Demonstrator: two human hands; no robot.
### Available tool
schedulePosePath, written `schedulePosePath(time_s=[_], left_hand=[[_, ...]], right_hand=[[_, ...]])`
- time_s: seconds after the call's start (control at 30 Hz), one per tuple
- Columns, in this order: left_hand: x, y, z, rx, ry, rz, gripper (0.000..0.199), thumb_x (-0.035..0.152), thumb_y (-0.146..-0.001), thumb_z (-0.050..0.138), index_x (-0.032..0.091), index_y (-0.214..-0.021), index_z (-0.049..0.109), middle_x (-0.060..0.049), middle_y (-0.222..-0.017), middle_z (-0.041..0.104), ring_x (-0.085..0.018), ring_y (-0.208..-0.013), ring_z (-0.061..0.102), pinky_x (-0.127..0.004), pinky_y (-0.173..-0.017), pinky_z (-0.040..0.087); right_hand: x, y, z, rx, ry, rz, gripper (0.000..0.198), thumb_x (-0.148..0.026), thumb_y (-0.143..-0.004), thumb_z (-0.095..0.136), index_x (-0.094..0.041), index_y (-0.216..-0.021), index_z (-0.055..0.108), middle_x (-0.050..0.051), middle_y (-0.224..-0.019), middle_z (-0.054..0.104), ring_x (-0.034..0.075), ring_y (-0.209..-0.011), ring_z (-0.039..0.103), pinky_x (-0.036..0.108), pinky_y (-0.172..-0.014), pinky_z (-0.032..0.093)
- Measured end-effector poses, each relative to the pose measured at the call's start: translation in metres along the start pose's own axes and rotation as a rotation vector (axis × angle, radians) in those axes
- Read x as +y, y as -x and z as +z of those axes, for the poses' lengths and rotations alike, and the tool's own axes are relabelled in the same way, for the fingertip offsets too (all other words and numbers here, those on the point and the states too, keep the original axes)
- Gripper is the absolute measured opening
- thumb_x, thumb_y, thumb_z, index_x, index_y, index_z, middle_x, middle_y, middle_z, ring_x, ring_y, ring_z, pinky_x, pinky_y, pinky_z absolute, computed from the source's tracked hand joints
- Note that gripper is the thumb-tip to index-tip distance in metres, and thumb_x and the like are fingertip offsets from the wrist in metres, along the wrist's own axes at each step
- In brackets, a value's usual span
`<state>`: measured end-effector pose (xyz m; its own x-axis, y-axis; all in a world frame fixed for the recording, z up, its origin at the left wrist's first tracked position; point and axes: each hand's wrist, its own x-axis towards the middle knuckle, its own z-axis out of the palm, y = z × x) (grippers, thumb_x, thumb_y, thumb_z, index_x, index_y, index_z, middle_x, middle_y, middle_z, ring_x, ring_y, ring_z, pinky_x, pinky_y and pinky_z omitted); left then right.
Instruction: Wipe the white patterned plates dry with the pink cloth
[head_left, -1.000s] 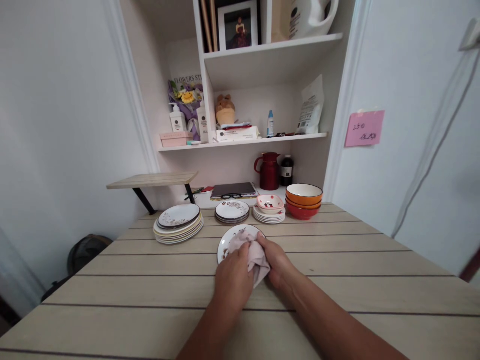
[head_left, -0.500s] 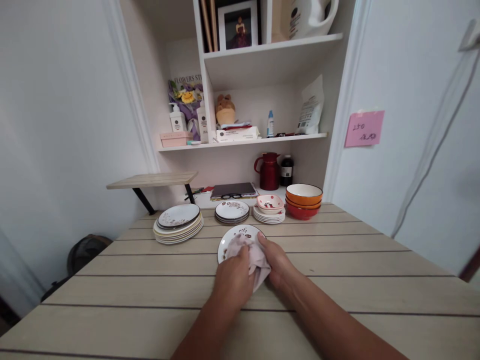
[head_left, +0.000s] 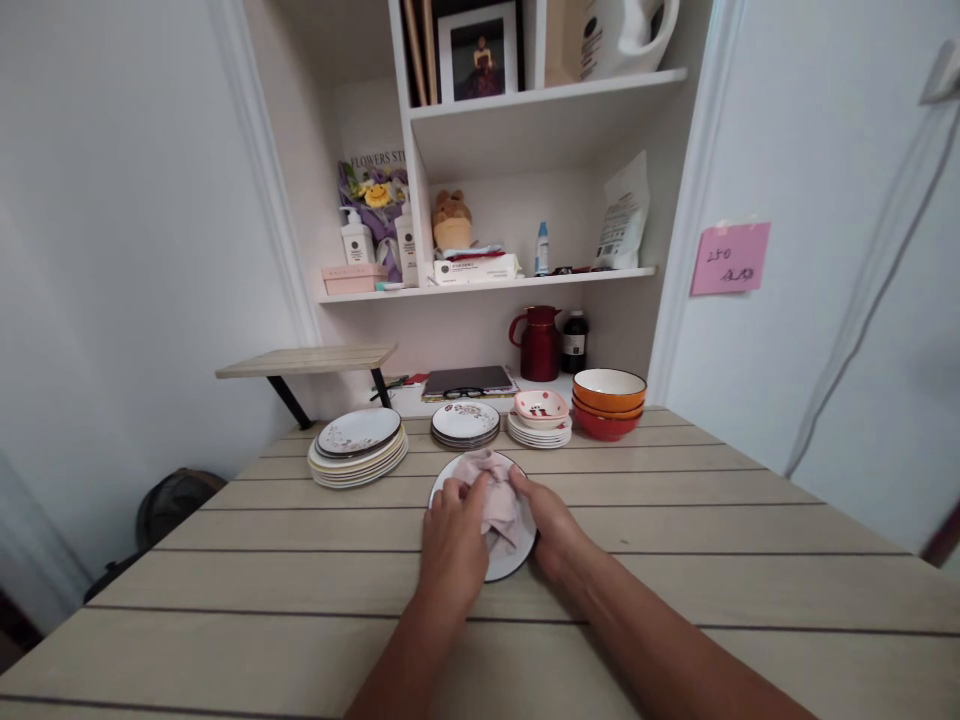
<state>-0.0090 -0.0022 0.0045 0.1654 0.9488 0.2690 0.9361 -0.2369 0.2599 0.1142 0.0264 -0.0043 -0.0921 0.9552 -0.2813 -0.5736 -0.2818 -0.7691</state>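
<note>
A white plate with a dark rim [head_left: 507, 566] is held just over the table in front of me. My right hand [head_left: 553, 525] grips its right edge, thumb on top and the other fingers hidden underneath. A crumpled pale pink cloth [head_left: 498, 505] lies bunched across the plate's face. My left hand [head_left: 454, 545] is closed on the cloth's left side, fingertips pressed into the folds over the plate.
Behind stand a tall plate stack [head_left: 358, 470], smaller dark-rimmed plates [head_left: 465, 422], little plates [head_left: 540, 437] under a pink bowl [head_left: 541, 405], and orange and red bowls [head_left: 609, 400]. A small raised wooden shelf [head_left: 307, 361] is back left; a red jug [head_left: 540, 345] stands farther back.
My left hand has shifted left and turned flatter over the cloth. The cloth has moved up the plate, baring the plate's lower part. My right hand stays at the right edge.
</note>
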Motion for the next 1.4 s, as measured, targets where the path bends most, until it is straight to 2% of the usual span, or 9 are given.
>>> schedulePosePath(time_s=[0.13, 0.2, 0.4, 0.53, 0.7, 0.83, 1.13, 1.23, 1.4], left_hand=[[0.002, 0.002, -0.003, 0.063, -0.058, -0.073, 0.055, 0.012, -0.079, 0.046, 0.028, -0.131, 0.048, -0.009, -0.116, 0.051, -0.025, -0.106, 0.046, -0.035, -0.090, 0.038], [0.004, 0.003, -0.004, 0.068, -0.040, -0.058, 0.049, 0.012, -0.078, 0.048, 0.027, -0.125, 0.055, -0.009, -0.123, 0.049, -0.025, -0.112, 0.043, -0.035, -0.094, 0.036], [0.011, 0.004, 0.000, -0.042, 0.099, 0.155, 0.068, 0.000, -0.069, 0.044, 0.029, -0.130, 0.051, -0.003, -0.135, 0.044, -0.020, -0.122, 0.039, -0.031, -0.106, 0.031], [0.013, 0.003, 0.004, -0.026, 0.103, 0.229, 0.070, 0.001, -0.067, 0.045, 0.027, -0.131, 0.050, -0.002, -0.138, 0.042, -0.021, -0.125, 0.036, -0.033, -0.108, 0.029], [0.012, 0.000, 0.006, -0.008, 0.069, 0.193, 0.071, 0.001, -0.066, 0.046, 0.031, -0.131, 0.049, 0.000, -0.143, 0.039, -0.024, -0.129, 0.032, -0.039, -0.104, 0.030], [0.009, 0.001, 0.004, 0.007, 0.043, 0.119, 0.075, -0.001, -0.069, 0.042, 0.037, -0.133, 0.045, 0.003, -0.146, 0.035, -0.022, -0.132, 0.028, -0.039, -0.103, 0.029], [0.002, 0.000, 0.002, 0.025, -0.053, 0.012, 0.069, 0.002, -0.076, 0.039, 0.030, -0.138, 0.039, -0.004, -0.147, 0.035, -0.024, -0.131, 0.032, -0.043, -0.101, 0.032], [0.003, 0.002, 0.001, -0.036, -0.025, 0.099, 0.071, 0.011, -0.074, 0.050, 0.027, -0.142, 0.033, -0.006, -0.151, 0.028, -0.027, -0.134, 0.028, -0.045, -0.106, 0.028], [0.007, 0.010, -0.001, -0.161, 0.098, 0.339, 0.081, 0.037, -0.075, 0.061, 0.028, -0.146, 0.023, -0.005, -0.156, 0.013, -0.029, -0.142, 0.009, -0.049, -0.114, 0.011]], right_hand=[[-0.003, 0.002, 0.001, 0.081, -0.012, 0.040, 0.036, -0.042, -0.082, 0.057, -0.012, -0.102, 0.065, 0.012, -0.089, 0.074, 0.025, -0.077, 0.070, 0.039, -0.077, 0.052], [-0.005, 0.003, 0.002, 0.119, -0.034, 0.051, 0.037, -0.042, -0.083, 0.056, -0.012, -0.102, 0.064, 0.012, -0.089, 0.074, 0.025, -0.077, 0.069, 0.039, -0.077, 0.053], [-0.006, 0.000, 0.000, 0.077, -0.124, 0.079, 0.035, -0.042, -0.084, 0.054, -0.012, -0.098, 0.064, 0.011, -0.085, 0.074, 0.023, -0.074, 0.069, 0.037, -0.077, 0.053], [-0.006, -0.001, 0.000, 0.033, -0.120, 0.115, 0.032, -0.041, -0.083, 0.056, -0.012, -0.094, 0.064, 0.010, -0.081, 0.074, 0.023, -0.073, 0.070, 0.037, -0.077, 0.053], [-0.008, 0.001, 0.000, -0.042, -0.078, 0.176, 0.038, -0.044, -0.081, 0.058, -0.012, -0.099, 0.065, 0.012, -0.085, 0.074, 0.024, -0.074, 0.070, 0.039, -0.076, 0.053], [-0.007, 0.003, 0.002, -0.054, -0.089, 0.120, 0.036, -0.041, -0.083, 0.057, -0.012, -0.102, 0.065, 0.011, -0.087, 0.074, 0.024, -0.076, 0.070, 0.038, -0.078, 0.053], [-0.006, 0.008, 0.005, 0.019, -0.071, 0.072, 0.039, -0.043, -0.082, 0.056, -0.011, -0.102, 0.066, 0.013, -0.088, 0.074, 0.026, -0.077, 0.070, 0.040, -0.080, 0.052], [-0.009, 0.006, 0.005, 0.043, -0.095, 0.083, 0.039, -0.043, -0.083, 0.055, -0.012, -0.104, 0.065, 0.012, -0.086, 0.074, 0.024, -0.076, 0.070, 0.040, -0.081, 0.052], [-0.011, 0.002, -0.001, -0.011, -0.131, 0.195, 0.045, -0.049, -0.081, 0.055, -0.011, -0.104, 0.064, 0.013, -0.085, 0.074, 0.025, -0.079, 0.070, 0.040, -0.082, 0.051]])
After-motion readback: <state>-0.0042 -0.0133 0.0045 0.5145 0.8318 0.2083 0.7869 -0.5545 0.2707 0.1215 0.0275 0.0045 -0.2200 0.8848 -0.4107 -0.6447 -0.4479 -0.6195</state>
